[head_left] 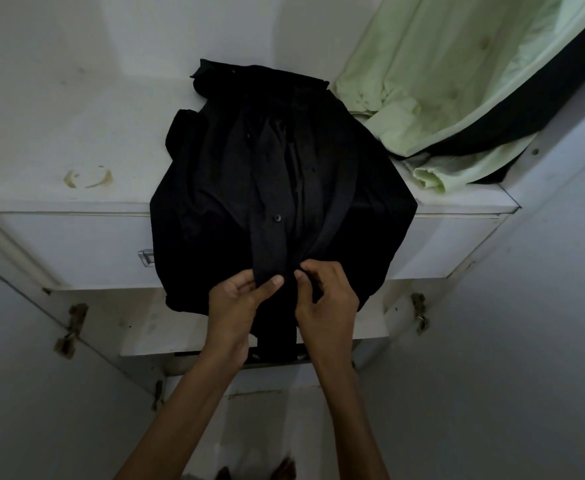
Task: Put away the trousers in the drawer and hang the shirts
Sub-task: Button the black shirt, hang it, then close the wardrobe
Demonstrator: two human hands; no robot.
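White wardrobe shelf (76, 140), dim light. Black shirt (277, 174) lies at centre, hem hanging over the drawer front (76, 251). Left hand (239, 299) and right hand (325, 299) both pinch its button strip at 6 o'clock. Green shirt (433, 81) hangs at 2 o'clock. Black shirt not yet hung; trousers not visible.

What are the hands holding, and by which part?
Both the left hand and right hand pinch the black shirt at its front button strip, near the lower end.
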